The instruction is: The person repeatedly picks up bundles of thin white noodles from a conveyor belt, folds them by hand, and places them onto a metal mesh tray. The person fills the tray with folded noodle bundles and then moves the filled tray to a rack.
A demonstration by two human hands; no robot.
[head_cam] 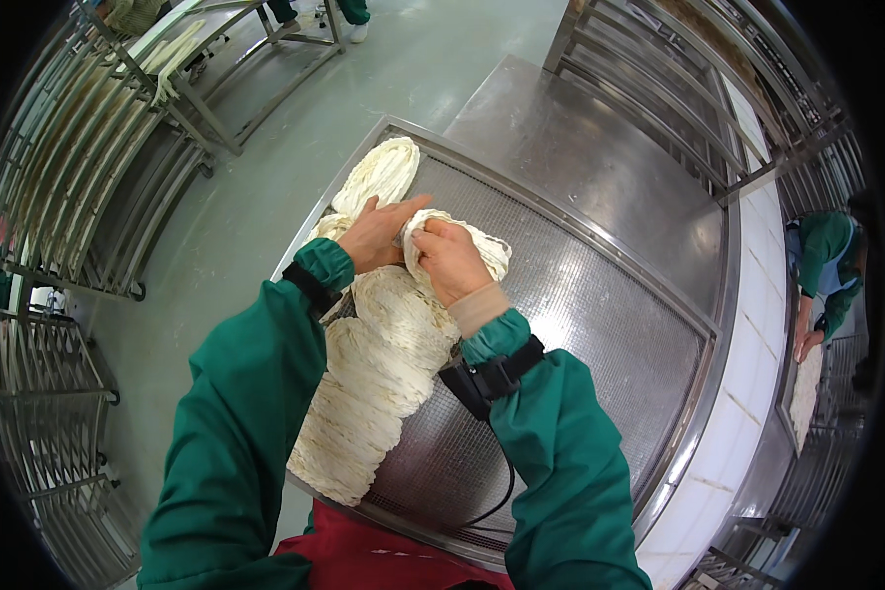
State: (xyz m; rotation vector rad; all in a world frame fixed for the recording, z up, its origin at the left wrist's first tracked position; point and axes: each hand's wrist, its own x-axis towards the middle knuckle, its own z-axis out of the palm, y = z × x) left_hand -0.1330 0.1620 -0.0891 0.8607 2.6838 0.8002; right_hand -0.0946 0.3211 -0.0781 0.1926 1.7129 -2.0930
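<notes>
A looped bundle of pale noodles (490, 251) hangs from my right hand (446, 258), whose fingers grip its near end. My left hand (383, 232) lies beside that bundle with the fingers stretched out; the palm is hidden, and whether it touches the noodles is unclear. Below my hands, a row of folded noodle bundles (369, 391) lies packed closely along the left side of a metal mesh tray (575, 346). Another loose noodle coil (380, 173) rests in the tray's far left corner, with a smaller portion (330, 227) partly behind my left wrist.
A stainless steel table (553, 125) adjoins the tray, and a white tiled ledge (715, 420) runs along the right. Wheeled racks (81, 169) with trays stand at left. A metal rack (656, 88) rises at upper right. Another person (826, 258) works at far right.
</notes>
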